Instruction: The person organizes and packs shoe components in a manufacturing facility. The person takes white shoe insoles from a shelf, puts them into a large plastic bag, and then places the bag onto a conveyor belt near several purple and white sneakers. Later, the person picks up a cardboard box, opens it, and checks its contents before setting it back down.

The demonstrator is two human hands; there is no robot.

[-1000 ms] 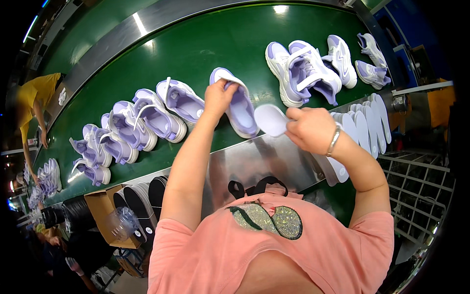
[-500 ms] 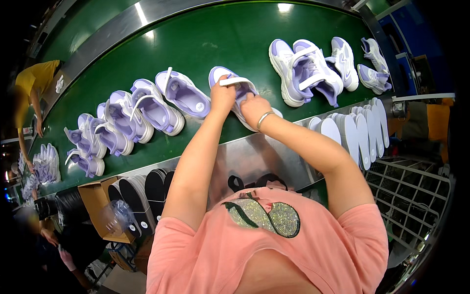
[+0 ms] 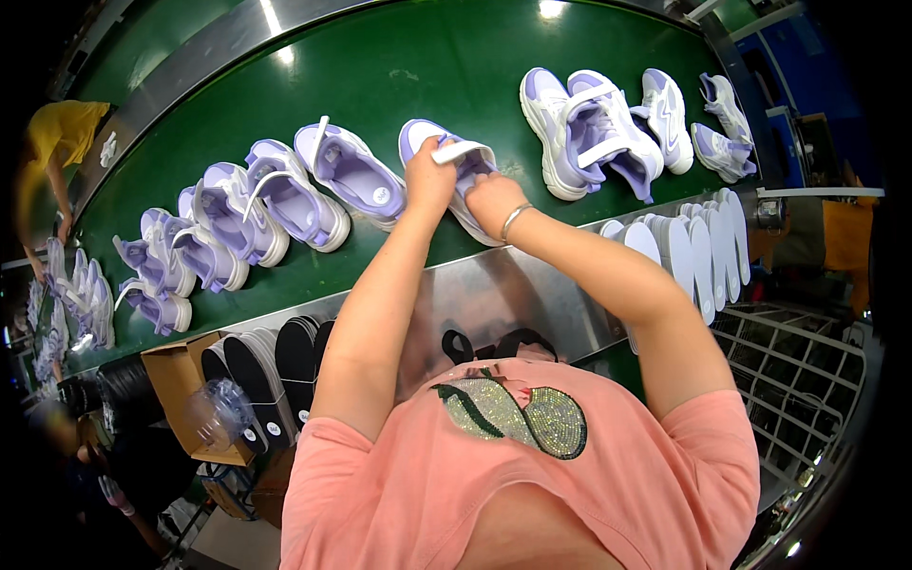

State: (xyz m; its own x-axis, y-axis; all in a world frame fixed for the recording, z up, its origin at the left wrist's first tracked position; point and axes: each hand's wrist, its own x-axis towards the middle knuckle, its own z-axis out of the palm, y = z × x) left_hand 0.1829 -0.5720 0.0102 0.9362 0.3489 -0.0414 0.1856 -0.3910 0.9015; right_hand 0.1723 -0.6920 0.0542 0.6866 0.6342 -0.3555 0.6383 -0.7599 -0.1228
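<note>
A white and lilac sneaker (image 3: 415, 136) lies on the green work surface in front of me, its toe pointing away. My left hand (image 3: 429, 178) is closed on its upper, gripping near the white strap (image 3: 465, 151). At the shoe's opening my right hand (image 3: 495, 203), with a bangle on the wrist, is curled with its fingertips down inside. Whatever those fingertips pinch or press is hidden. Just left of my left hand another matching sneaker (image 3: 353, 175) stands with its strap lifted and a pale insole showing.
Several more sneakers (image 3: 228, 214) line the left side, others (image 3: 603, 133) the right. White insoles (image 3: 679, 261) stand along the near right edge; black insoles (image 3: 255, 385) stand beside an open carton (image 3: 180, 389). A wire rack (image 3: 788, 389) is lower right. A person in yellow (image 3: 62, 133) works far left.
The row of shoes on the left has shifted slightly leftward in view. The strap by my left hand sits at a different tilt. Both hands stay at the same sneaker.
</note>
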